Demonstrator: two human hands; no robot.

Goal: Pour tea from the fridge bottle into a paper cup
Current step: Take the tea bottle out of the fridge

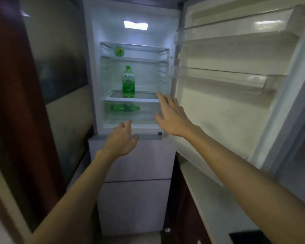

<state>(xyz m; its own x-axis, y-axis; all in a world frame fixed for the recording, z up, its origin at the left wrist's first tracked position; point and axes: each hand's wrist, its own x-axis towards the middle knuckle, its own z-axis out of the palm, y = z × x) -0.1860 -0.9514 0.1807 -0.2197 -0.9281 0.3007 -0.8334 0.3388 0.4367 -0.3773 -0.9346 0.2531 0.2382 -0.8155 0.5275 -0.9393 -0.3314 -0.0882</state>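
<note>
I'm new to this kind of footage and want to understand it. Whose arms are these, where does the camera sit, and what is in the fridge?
There is no machine here: the arms belong to a person, and the one picture comes from a wide-angle camera worn on their head, looking forward and down. The left hand and right hand reach toward the open fridge, both holding nothing. Inside, a green bottle stands upright on a shelf; a second green bottle lies on its side below it. No paper cup is in view.
</note>
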